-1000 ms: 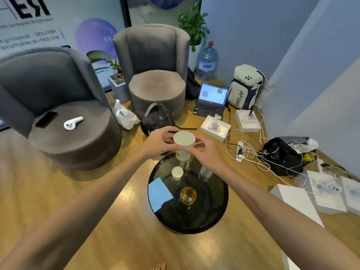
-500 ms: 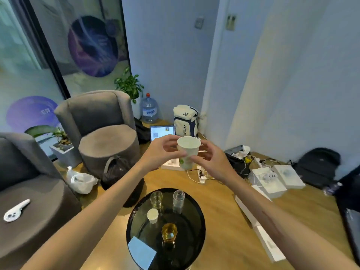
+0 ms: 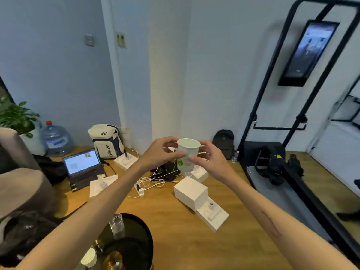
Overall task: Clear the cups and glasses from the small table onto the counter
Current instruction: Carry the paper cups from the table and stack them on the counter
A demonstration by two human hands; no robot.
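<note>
Both hands are on one paper cup point(image 3: 188, 154), held upright at chest height out over the wooden floor point(image 3: 175, 227), well away from the small table. The left hand point(image 3: 157, 154) pinches the cup's left wall between thumb and fingertips; the right hand point(image 3: 211, 159) does the same on the right wall, fingers curled lightly round it. The cup is white with a green mark low on its side, and I cannot tell whether there is anything in it.

Down at the near left edge sits the round dark surface point(image 3: 142, 238) of the small table, with a clear glass point(image 3: 116, 226) standing on it, a small white cup point(image 3: 89, 257) nearer, and an amber glass point(image 3: 115, 261) at the very bottom edge. So the step in hand looks like the carry of the first cup, with at least three pieces yet to fetch.

No counter shows from here, only the wall, a black frame point(image 3: 292, 94) on the right, and boxes and cables point(image 3: 155, 180) across the floor. The next move calls for finding the counter while keeping the cup level, stepping clear of that floor clutter, then setting it down and going back.
</note>
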